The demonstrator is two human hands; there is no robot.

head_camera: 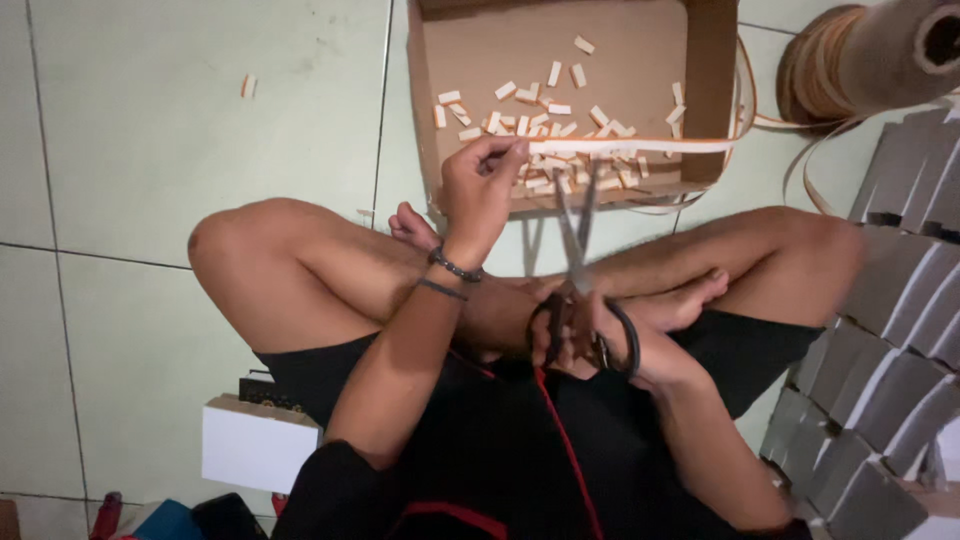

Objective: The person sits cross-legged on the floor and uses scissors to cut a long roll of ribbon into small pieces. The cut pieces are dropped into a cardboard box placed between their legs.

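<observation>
Above the cardboard box, the left hand pinches a thin, pale, flat strip. The right hand grips scissors, blades at the strip.

My right hand hides most of the scissors' handles, and the blades blur where they meet the strip. The spool and cardboard tray run off the top edge; the stacked grey boxes run off the right.
</observation>
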